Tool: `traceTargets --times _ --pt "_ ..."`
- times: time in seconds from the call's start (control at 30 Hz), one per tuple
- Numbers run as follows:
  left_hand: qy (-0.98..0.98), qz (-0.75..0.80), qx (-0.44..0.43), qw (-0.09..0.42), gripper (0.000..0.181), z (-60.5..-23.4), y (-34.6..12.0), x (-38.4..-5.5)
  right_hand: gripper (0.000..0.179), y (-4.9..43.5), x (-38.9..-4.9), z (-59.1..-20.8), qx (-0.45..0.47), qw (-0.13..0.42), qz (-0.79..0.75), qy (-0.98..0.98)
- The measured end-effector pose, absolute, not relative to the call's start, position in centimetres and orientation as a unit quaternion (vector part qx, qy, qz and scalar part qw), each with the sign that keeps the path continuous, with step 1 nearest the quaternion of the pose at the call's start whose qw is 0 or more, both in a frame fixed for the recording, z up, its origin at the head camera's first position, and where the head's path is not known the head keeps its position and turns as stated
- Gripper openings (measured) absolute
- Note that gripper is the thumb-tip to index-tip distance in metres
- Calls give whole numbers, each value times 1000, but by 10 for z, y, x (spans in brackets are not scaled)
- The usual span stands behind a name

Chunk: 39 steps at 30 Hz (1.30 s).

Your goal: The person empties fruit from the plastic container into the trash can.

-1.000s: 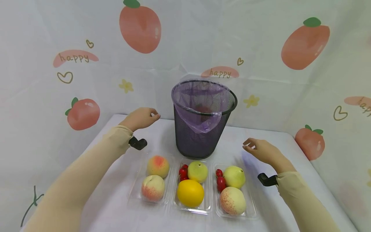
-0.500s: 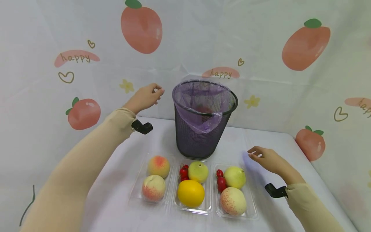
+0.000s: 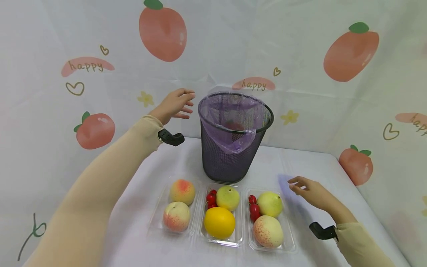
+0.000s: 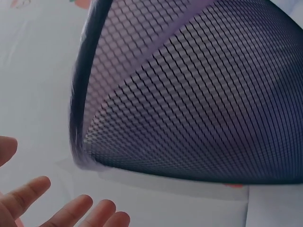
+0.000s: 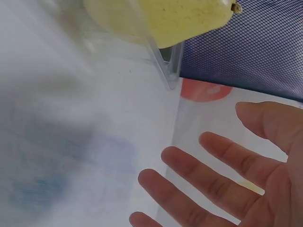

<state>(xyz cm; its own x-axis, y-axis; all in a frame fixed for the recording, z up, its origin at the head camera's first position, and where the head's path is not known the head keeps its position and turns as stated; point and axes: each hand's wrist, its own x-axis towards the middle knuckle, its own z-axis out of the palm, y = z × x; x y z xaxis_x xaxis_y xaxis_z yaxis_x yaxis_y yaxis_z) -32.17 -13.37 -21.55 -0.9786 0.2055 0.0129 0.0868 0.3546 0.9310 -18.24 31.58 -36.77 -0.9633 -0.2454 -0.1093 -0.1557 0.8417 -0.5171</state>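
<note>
My left hand (image 3: 175, 105) hovers beside the left rim of a black mesh wastebasket (image 3: 227, 163), apart from it, fingers spread and holding nothing. A purple plastic bag (image 3: 238, 142) lines the basket and folds over its rim. In the left wrist view the fingertips (image 4: 78, 203) show below the mesh wall. My right hand (image 3: 311, 191) is over the table to the right of the right-hand clear tray (image 3: 290, 243), its fingers loosely extended and nothing in them. That tray holds a yellow-green pear (image 3: 270, 204), a peach (image 3: 268, 231) and red cherries (image 3: 254, 212).
The middle clear tray (image 3: 221, 243) bears a yellow lemon (image 3: 219, 222), a green round fruit (image 3: 228, 197) and cherries (image 3: 211, 198). In the left tray (image 3: 155, 218) are two peaches, a rear peach (image 3: 182, 191) and a front peach (image 3: 176, 217). A printed cloth (image 3: 213, 44) hangs behind.
My left hand has risen and moved right toward the basket's rim, its fingers spreading. The right hand has drawn slightly back and to the right. Trays and basket stay put.
</note>
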Motion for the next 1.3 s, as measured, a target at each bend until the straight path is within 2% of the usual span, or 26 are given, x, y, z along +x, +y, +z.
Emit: traceTargets --times 0.33,0.7,0.93,1.3 --pt "776 620 73 88 49 -214 -122 -325 46 320 -171 -382 -85 121 -352 924" --pt "767 632 57 96 44 -218 -111 -328 56 325 -162 -400 -89 189 -477 854" --pt "759 641 49 98 44 -219 -110 -329 63 324 -155 -406 -48 230 -534 812" --pt "752 650 40 107 42 -222 -109 -331 61 327 -148 -416 -51 290 -603 742"
